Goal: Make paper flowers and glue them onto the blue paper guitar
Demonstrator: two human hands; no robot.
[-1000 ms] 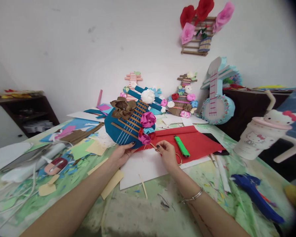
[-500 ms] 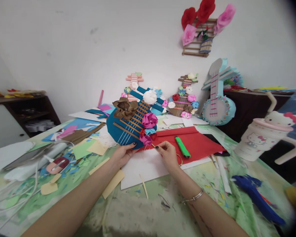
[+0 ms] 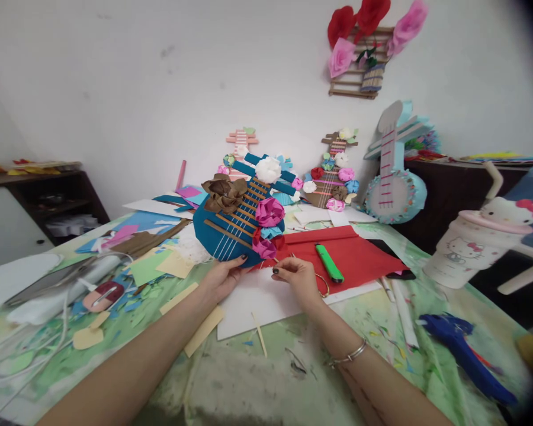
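Note:
My left hand (image 3: 225,277) grips the lower edge of a blue paper lute (image 3: 206,234), thumb in front, and holds it tilted up. The lute carries brown strips, white strings, a large brown paper flower (image 3: 225,194), a white flower (image 3: 268,170) and pink flowers (image 3: 269,212) with blue and red ones down its right side. Just right of its lower edge, my right hand (image 3: 296,277) is closed in a pinch. Whatever lies between its fingertips is too small to make out. Beneath both hands lie a white sheet (image 3: 253,316) and red paper (image 3: 357,260).
A green box cutter (image 3: 329,264) lies on the red paper. At right are a blue glue gun (image 3: 466,355) and a white cup (image 3: 471,248). Paper scraps (image 3: 153,267), cables and an earphone case (image 3: 103,296) cover the left. Other paper lutes (image 3: 333,177) lean along the wall.
My right hand has shifted slightly left and down, its fingertips now below the lute's lower right edge. The lute stays in my left hand, nearly still.

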